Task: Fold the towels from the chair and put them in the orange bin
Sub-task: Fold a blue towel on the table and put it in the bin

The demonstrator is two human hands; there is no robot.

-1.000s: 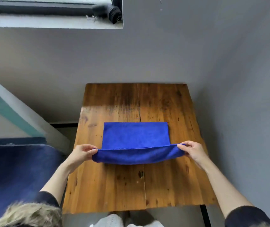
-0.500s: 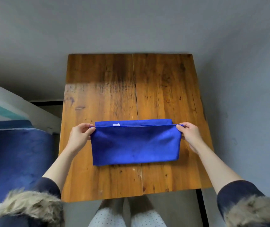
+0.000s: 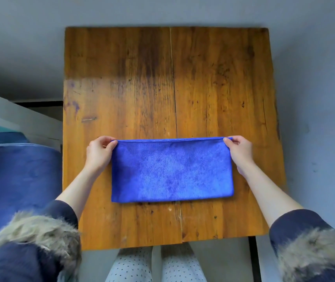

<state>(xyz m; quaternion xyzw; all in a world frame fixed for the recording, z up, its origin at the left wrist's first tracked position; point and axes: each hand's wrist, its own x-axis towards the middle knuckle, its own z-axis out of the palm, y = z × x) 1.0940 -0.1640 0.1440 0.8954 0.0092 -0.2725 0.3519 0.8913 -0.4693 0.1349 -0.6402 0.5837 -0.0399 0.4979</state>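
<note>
A blue towel [image 3: 171, 170] lies flat on the wooden table [image 3: 162, 78], folded in half into a wide rectangle near the table's front. My left hand [image 3: 99, 153] pinches its far left corner. My right hand [image 3: 239, 151] pinches its far right corner. Both far edges lie lined up along the top. The orange bin and the chair are not in view.
A dark blue padded surface [image 3: 16, 184] sits to the left of the table, with a white ledge [image 3: 20, 117] behind it. Grey floor [image 3: 315, 119] surrounds the table. My legs in dotted trousers [image 3: 154, 265] stand at the table's front edge.
Both hands carried the towel's near edge up and over to the far edge, folding it in half. The camera has tilted further down over the table.
</note>
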